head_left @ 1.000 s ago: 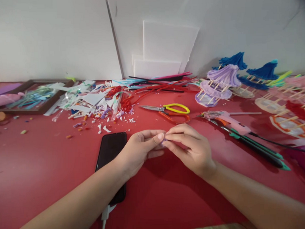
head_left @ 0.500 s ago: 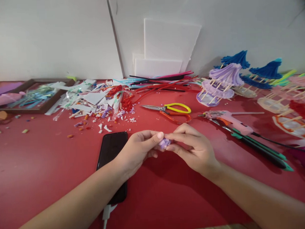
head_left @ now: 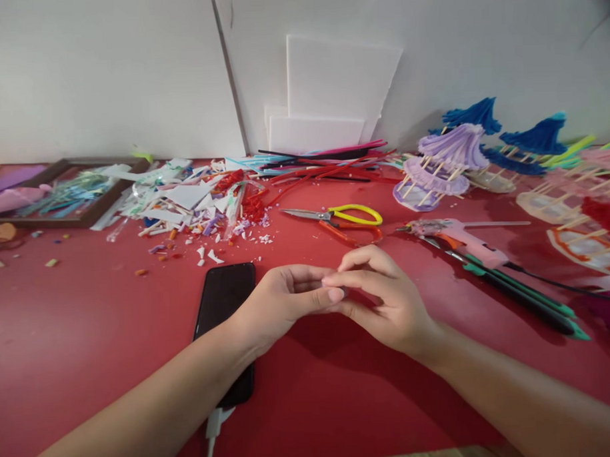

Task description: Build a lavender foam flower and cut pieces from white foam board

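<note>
My left hand (head_left: 282, 299) and my right hand (head_left: 387, 295) meet above the red table (head_left: 311, 395), fingertips touching. The left thumb lies over the meeting point, and the fingers of both are closed together. Whatever lies between them is hidden now. A black phone (head_left: 222, 301) with a white cable lies partly under my left wrist. Scissors (head_left: 335, 219) with yellow and orange handles rest just beyond my hands. Right of them is a pink glue gun (head_left: 468, 243), beside a green and black tool (head_left: 522, 294).
Paper and foam scraps (head_left: 188, 196) cover the back left, near a brown frame (head_left: 91, 212). Pipe cleaners (head_left: 327, 162) lie along the wall under white boards (head_left: 342, 77). At the right stand a purple tiered model (head_left: 437, 167) and blue models (head_left: 534, 137).
The small purple piece seen between my fingertips is now out of sight. My left thumb has moved right and slightly down over the right fingertips.
</note>
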The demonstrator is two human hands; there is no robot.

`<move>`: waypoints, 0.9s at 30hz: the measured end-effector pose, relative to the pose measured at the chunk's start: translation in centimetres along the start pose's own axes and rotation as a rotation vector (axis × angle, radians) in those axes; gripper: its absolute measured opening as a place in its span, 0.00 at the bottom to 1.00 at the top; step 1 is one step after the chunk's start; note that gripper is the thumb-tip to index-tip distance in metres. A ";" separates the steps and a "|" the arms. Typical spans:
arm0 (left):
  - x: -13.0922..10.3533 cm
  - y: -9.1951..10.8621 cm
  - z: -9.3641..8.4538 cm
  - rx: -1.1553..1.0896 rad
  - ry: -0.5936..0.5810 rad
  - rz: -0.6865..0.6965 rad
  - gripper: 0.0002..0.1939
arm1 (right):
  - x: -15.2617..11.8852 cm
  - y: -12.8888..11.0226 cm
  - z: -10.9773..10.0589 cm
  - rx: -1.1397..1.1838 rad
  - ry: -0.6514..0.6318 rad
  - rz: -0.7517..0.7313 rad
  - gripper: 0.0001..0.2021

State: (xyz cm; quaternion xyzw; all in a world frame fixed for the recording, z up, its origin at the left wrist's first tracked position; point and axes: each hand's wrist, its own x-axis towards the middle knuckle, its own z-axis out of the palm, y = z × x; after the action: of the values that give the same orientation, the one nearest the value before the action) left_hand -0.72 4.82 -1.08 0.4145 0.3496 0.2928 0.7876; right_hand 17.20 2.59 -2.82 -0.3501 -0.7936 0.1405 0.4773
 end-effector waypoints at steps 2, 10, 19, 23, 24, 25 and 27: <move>-0.1 0.0 0.0 0.029 0.005 -0.002 0.17 | 0.1 0.0 0.0 0.017 -0.017 0.015 0.09; 0.0 0.0 0.0 -0.107 -0.009 0.021 0.11 | 0.1 0.1 -0.1 0.033 0.019 0.110 0.13; -0.3 0.3 0.2 -0.057 -0.018 0.081 0.09 | 0.0 -0.5 -0.4 0.154 0.048 0.211 0.12; -0.3 0.3 0.0 -0.031 -0.014 0.060 0.10 | 0.1 -0.4 -0.4 0.158 0.035 0.181 0.13; -0.3 0.2 0.0 -0.026 -0.016 0.057 0.10 | 0.1 -0.4 -0.3 0.155 0.036 0.166 0.13; -0.3 0.2 -0.1 -0.022 -0.019 0.056 0.10 | 0.1 -0.4 -0.3 0.151 0.038 0.151 0.13; -0.2 0.1 -0.1 -0.014 -0.026 0.060 0.10 | 0.2 -0.3 -0.3 0.145 0.040 0.123 0.13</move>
State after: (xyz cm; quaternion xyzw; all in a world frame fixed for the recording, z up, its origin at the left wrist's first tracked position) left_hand -0.96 4.76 -0.99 0.4231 0.3246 0.3135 0.7857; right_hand 17.27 2.43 -2.38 -0.3653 -0.7487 0.2195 0.5077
